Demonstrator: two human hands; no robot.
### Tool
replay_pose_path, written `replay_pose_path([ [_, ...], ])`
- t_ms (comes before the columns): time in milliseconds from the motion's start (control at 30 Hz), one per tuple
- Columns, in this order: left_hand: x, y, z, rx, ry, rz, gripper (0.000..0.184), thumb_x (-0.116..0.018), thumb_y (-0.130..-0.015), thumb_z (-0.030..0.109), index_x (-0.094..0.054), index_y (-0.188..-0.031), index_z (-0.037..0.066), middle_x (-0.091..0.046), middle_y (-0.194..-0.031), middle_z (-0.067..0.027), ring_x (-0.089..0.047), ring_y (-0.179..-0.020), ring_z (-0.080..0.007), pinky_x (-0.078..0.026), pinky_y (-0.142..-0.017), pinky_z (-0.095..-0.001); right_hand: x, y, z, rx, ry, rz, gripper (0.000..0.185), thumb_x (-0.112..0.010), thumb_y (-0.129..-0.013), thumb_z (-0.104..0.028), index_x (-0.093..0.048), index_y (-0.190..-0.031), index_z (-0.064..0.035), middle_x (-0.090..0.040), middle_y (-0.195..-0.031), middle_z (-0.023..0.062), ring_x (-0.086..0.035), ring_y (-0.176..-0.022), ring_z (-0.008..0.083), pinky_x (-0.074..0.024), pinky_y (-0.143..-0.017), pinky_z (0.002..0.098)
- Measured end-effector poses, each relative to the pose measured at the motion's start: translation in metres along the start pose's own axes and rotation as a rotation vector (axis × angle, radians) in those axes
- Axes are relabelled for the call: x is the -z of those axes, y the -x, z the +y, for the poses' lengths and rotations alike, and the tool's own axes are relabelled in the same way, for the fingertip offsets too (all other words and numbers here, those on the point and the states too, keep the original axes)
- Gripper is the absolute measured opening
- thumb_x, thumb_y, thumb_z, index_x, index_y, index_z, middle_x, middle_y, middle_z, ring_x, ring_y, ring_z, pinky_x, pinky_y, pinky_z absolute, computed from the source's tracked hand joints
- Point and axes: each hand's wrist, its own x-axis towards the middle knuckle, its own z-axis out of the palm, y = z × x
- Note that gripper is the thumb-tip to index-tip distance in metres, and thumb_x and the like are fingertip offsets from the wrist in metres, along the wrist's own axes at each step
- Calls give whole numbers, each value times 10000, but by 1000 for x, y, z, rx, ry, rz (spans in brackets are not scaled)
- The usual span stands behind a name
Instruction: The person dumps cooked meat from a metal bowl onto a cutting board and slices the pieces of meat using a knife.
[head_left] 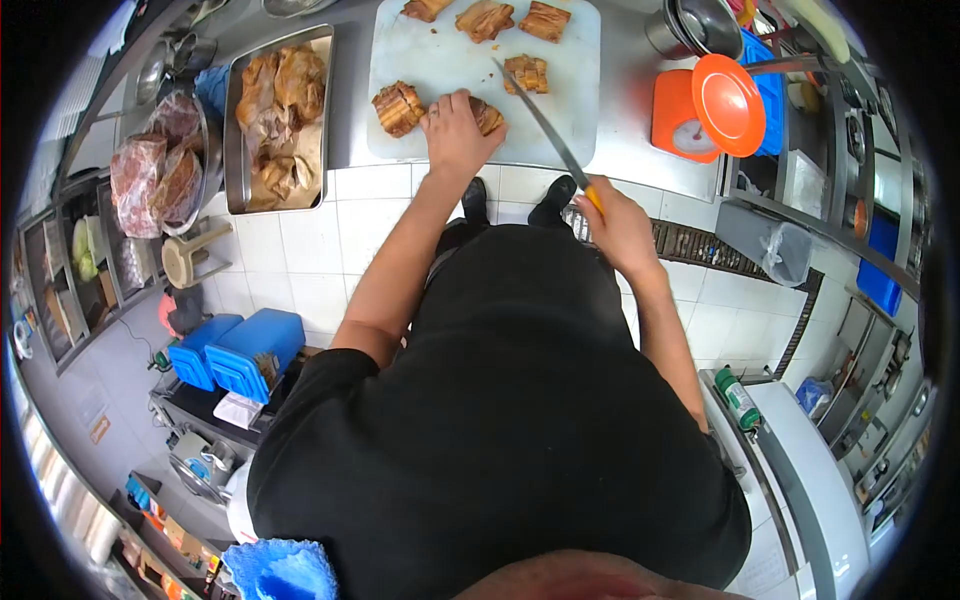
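Note:
On the white cutting board (400, 40) my left hand (457, 130) lies with its fingers closed round a piece of roasted meat (487, 116). Another meat piece (398, 109) rests just left of that hand. My right hand (615, 225) grips the yellow handle of a long knife (550, 130) near the board's front edge. The blade slants up and left over the board, its tip beside a scored, cut piece of meat (526, 74). Several more pieces, one of them a browned slab (545, 21), sit along the far part of the board.
A metal tray (237, 150) holding roast poultry stands left of the board. Bagged meat (150, 180) lies in a bowl further left. An orange scale (683, 120) with an orange plate (728, 105) and metal bowls (708, 25) are on the right. Below is a stool (180, 262).

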Motion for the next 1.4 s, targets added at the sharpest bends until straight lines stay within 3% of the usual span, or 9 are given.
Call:
replay_pose_path([
  [100,4,4,-7,5,56,8,976,-940,-712,483,-478,-1433,13,-596,-1331,-214,-557,-1262,-409,-384,-1071,-551,-13,-26,-23,86,80,-23,289,-614,-1052,-315,-568,-1138,-42,-731,-896,226,-714,-856,448,-552,-728,550],
  [500,10,16,-20,-19,280,-58,687,-908,-777,201,-524,-1309,-1,-583,-1284,-226,-584,-1224,-407,-493,-1074,-467,-11,-53,-39,196,358,-140,279,-635,-1036,-289,-559,-1110,-31,-733,-884,182,-729,-826,401,-578,-697,517],
  [833,12,6,-9,14,204,-122,658,-895,-776,236,-560,-1293,5,-607,-1284,-216,-601,-1215,-413,-512,-1051,-476,11,-30,-57,104,460,-236,289,-585,-1064,-291,-555,-1147,-16,-727,-857,217,-734,-803,421,-582,-708,521],
  [1133,11,7,-7,-26,170,-75,693,-902,-740,192,-542,-1298,-6,-613,-1251,-217,-607,-1205,-411,-514,-1053,-478,-76,-125,-42,95,277,-221,318,-598,-1050,-283,-513,-1186,-8,-740,-900,271,-731,-880,473,-564,-754,580],
  [1300,14,11,-6,12,220,-95,728,-890,-779,193,-515,-1369,-9,-585,-1312,-221,-596,-1243,-406,-514,-1067,-482,-52,-119,-52,90,262,-242,303,-596,-1051,-278,-514,-1167,-11,-733,-871,280,-722,-857,490,-556,-749,585],
  [1400,17,18,-7,10,320,1,611,-870,-792,176,-554,-1278,-15,-590,-1287,-219,-611,-1205,-423,-527,-1043,-487,-21,-91,-63,87,289,-240,294,-596,-1054,-275,-520,-1155,-10,-734,-849,267,-720,-829,491,-554,-744,587],
])
